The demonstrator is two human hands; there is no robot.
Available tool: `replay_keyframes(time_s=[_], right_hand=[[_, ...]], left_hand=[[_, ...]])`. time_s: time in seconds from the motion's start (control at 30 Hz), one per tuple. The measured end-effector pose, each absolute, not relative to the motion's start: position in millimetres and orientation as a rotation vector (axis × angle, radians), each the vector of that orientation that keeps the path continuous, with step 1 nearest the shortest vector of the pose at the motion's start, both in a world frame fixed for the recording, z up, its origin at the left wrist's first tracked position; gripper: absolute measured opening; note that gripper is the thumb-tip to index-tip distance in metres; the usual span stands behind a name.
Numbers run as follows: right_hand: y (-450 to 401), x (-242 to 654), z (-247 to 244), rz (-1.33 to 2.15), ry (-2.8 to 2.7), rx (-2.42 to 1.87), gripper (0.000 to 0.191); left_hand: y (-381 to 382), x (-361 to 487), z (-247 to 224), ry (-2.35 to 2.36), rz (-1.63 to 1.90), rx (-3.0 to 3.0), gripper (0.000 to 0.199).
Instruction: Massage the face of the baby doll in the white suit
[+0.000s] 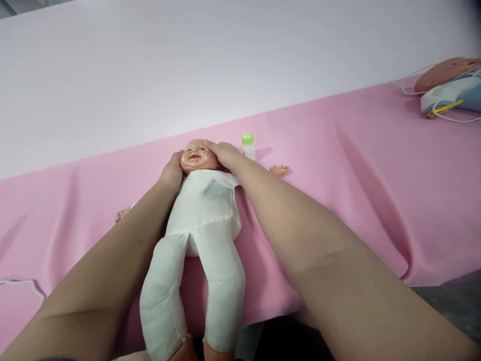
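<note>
A baby doll [205, 200] with a white cloth body lies face up, its feet toward me. Its shiny plastic head is between my two hands. On the left side of the head, my left hand [173, 169] is pressed to the cheek, its fingers mostly hidden behind the head. From the other side my right hand [224, 154] curves round the head, thumb near the doll's eye. The doll's arms stretch out to both sides beneath my forearms. Just beyond my right wrist stands a small white bottle with a green cap [248, 145].
A pink sheet [311, 145] covers the table, with folds at left and right. Behind it rises a pale wall [188, 65]. A second doll [443, 82] in white and blue lies far right with white cords and a yellow strip. A white cord [32, 283] lies at lower left.
</note>
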State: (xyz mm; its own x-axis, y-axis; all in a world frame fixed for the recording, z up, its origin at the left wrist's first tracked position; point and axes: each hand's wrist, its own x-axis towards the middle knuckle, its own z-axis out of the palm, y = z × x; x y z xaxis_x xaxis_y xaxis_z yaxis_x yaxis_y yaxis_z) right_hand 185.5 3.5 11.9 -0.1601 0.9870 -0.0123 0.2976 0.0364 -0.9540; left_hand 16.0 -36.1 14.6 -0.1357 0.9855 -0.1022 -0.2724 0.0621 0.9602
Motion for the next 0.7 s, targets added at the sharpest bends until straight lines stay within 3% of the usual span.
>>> replay_keyframes(time_s=[0.33, 0.7], right_hand=[[37.9, 180.5, -17.6, 1.220, -1.420, -1.159, 0.069], [48.3, 177.6, -27.8, 1.202, -1.406, -1.056, 0.064]], left_hand=[[-31.1, 14.0, 11.1, 1.160, 1.398, 0.935, 0.034], [-36.3, 18.7, 12.7, 1.164, 1.399, 0.968, 0.044]])
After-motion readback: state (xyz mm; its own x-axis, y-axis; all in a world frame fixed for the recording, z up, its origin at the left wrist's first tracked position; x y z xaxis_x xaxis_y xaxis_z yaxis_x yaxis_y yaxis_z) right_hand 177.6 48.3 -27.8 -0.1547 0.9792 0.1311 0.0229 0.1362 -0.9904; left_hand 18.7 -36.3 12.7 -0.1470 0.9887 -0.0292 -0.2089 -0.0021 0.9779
